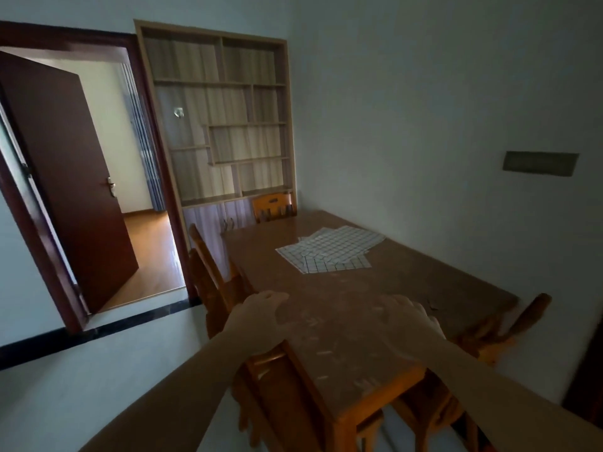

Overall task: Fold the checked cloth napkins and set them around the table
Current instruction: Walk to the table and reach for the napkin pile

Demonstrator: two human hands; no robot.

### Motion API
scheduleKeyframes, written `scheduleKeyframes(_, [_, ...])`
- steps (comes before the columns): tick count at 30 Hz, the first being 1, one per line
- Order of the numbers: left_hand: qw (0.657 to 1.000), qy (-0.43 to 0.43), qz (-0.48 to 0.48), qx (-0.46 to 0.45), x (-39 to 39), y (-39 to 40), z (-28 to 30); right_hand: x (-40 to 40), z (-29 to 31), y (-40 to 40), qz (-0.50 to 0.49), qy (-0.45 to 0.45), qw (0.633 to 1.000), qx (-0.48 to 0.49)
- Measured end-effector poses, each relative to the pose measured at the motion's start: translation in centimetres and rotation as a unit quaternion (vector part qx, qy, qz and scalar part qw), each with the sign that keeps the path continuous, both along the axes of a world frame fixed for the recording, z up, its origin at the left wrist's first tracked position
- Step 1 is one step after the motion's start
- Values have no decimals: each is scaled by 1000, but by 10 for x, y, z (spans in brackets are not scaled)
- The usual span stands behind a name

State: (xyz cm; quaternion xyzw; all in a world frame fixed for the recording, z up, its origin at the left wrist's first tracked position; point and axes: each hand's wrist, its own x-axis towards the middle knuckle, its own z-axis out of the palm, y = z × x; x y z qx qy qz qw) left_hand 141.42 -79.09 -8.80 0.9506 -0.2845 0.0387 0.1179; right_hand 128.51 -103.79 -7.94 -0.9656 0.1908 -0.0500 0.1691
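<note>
Napkins (329, 251) unfolded, heaped mid-table (424, 272) | left hand (264, 306), right hand (403, 313): fingers relaxed, empty

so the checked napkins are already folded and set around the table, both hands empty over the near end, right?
Not quite. In the head view the checked napkins lie unfolded in one overlapping pile at the table's far half, none set around it. Left hand and right hand are empty over the near end.
</note>
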Motion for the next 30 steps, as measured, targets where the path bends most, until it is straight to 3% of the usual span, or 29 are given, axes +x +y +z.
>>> scheduleKeyframes(7, [1000,10,4,13,104,-68,4,112,-1,-65,1,3,1000,6])
scheduleKeyframes(19, [998,41,-8,-41,310,-155,-29,315,-27,-143,-17,11,1000,0])
scheduleKeyframes(30, [998,58,21,-29,425,-232,-41,462,-54,-221,12,39,999,-11])
